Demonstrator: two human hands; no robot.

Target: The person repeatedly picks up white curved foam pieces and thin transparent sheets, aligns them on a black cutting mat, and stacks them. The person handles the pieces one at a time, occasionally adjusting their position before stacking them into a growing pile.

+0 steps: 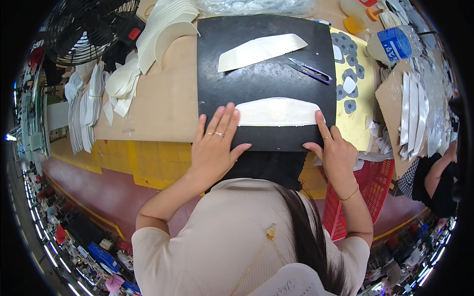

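A black mat [266, 84] lies on the tan worktable [163, 103]. On its near part rests a white curved fabric piece [276, 112]. My left hand [216, 143] lies flat with fingers spread on the mat's near-left edge, fingertips just left of that piece. My right hand [332, 148] sits at the mat's near-right corner, its index finger touching the piece's right tip. A second white curved piece [260, 51] lies farther back on the mat, beside small purple-handled snips [309, 70].
Stacks of white cut pieces [163, 29] lie at the back left by a black fan [86, 27]. A yellow sheet with grey patches [351, 84], a plastic bottle [392, 44] and more white strips [412, 113] lie at right. A red basket [368, 192] stands below. Another person [434, 177] sits at right.
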